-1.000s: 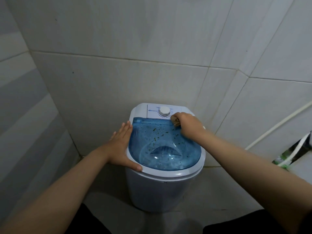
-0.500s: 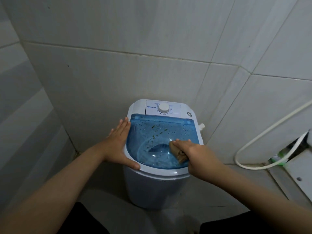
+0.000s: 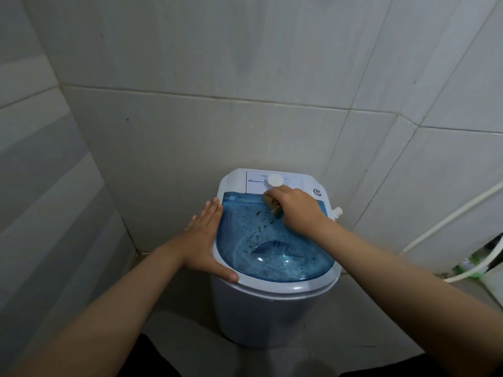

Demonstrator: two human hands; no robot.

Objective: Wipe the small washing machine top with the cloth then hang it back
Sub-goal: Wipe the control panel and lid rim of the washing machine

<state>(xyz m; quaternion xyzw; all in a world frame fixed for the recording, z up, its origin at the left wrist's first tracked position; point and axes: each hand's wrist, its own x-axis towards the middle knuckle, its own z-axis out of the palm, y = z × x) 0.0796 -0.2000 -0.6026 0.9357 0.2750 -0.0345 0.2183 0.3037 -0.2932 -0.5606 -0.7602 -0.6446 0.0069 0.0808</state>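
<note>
Right hand closed around a bunched brownish cloth at the far edge of the small white washing machine's translucent blue lid, left hand flat and open on the rim, white dial at risk of being knocked.

Tiled floor — small washing machine standing on it, in corner

The left hand lies flat, fingers straight and together, thumb spread. The right hand is curled into a fist, forearm extended.
</note>
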